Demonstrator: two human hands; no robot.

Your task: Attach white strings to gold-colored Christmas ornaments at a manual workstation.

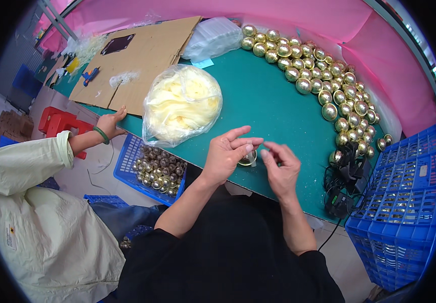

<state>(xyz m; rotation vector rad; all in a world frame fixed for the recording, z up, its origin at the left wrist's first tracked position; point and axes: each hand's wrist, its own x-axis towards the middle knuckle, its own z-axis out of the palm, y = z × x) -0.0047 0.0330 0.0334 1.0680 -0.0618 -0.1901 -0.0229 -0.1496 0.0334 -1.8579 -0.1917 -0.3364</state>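
Note:
Over the table's near edge my left hand [226, 155] is closed, thumb pressed toward the fingers; what they pinch, if anything, is too small to name. Just below its fingertips, partly hidden by them, is a gold ball [247, 160] with a pale, clear-looking strip at its side. My right hand [282, 169] faces it from the right, fingers curled and thumb near the index finger; anything thin between them cannot be made out. The fingertips of both hands almost meet. Beyond my left hand lies a clear plastic bag [182, 103] full of pale yellow fibre.
Many gold balls [324, 76] line the green table's [258, 96] far right edge. Black adapters and cables [347, 187] lie by blue crates [400, 207] at right. At left are cardboard [142, 60], a glue gun [90, 76], a blue basket [127, 161] of balls and a co-worker's hand [109, 124].

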